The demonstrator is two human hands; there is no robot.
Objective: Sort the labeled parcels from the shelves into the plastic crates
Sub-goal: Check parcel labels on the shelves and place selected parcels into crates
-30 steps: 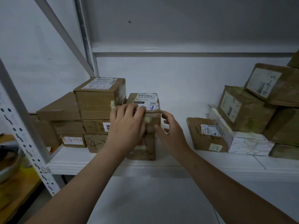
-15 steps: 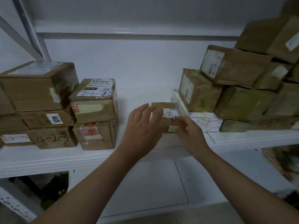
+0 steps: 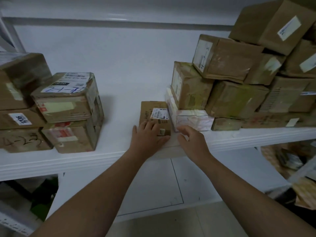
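Observation:
A small flat cardboard parcel (image 3: 154,109) with a white barcode label lies in the middle of the white shelf (image 3: 82,159). My left hand (image 3: 147,136) rests flat on its near end, fingers spread across the top and thumb along the front edge. My right hand (image 3: 191,139) hovers at the parcel's right front corner with its fingers apart and curled, holding nothing. No plastic crate is in view.
A stack of brown parcels (image 3: 68,98) stands at the left, marked in pen. At the right a white wrapped parcel (image 3: 193,119) touches the small one, under a tall pile of brown boxes (image 3: 227,60). Below the shelf are white floor and, far right, more packages (image 3: 289,159).
My view swung right, away from the left stack. Both hands left the labeled box there and moved to the small flat parcel in the middle; my left hand now lies on it.

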